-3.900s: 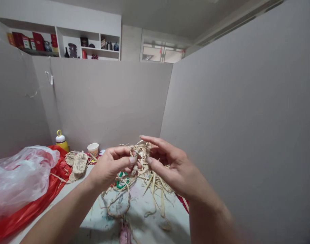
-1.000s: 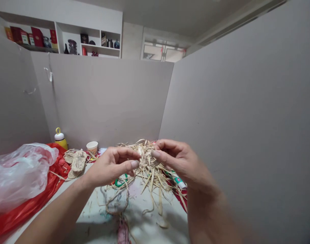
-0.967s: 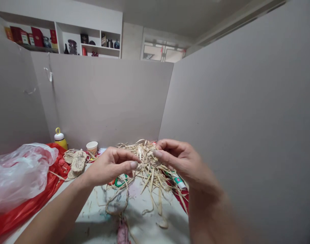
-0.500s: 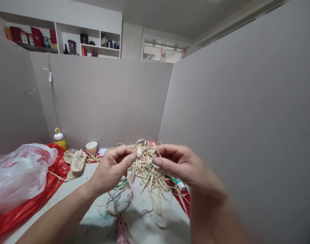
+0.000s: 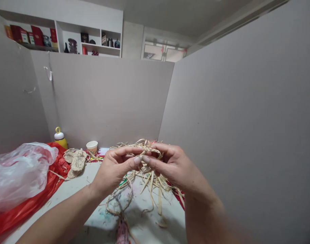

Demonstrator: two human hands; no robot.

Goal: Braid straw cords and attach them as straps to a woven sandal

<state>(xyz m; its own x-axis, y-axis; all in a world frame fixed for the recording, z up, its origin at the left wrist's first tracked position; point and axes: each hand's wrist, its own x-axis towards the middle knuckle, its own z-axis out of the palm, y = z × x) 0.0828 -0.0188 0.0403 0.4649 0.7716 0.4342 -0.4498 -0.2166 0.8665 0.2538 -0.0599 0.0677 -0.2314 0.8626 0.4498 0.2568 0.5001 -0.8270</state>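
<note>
Both hands meet over the table, thumbs nearly touching. My left hand (image 5: 119,166) is closed, its thumb and fingers pinching a pale braided straw cord (image 5: 119,211). My right hand (image 5: 170,166) pinches straw at the same spot, and a small loop of it shows above the right thumb. From the hands the cord hangs down in a large loop toward a pinkish wrapped object (image 5: 122,232) at the table's near edge. Behind and below the hands spreads a heap of loose dry straw strips (image 5: 155,184), partly covered by the fingers.
Woven straw pieces (image 5: 77,161) lie at left beside a red plastic bag (image 5: 60,159) and a clear plastic bag (image 5: 20,169). A paper cup (image 5: 92,147) and a yellow bottle (image 5: 60,139) stand along the back. Grey partitions (image 5: 106,95) enclose the table (image 5: 94,173).
My hands have come together from a small gap, the right one moving left. A small straw loop now shows between the fingers. The rest of the table looks the same.
</note>
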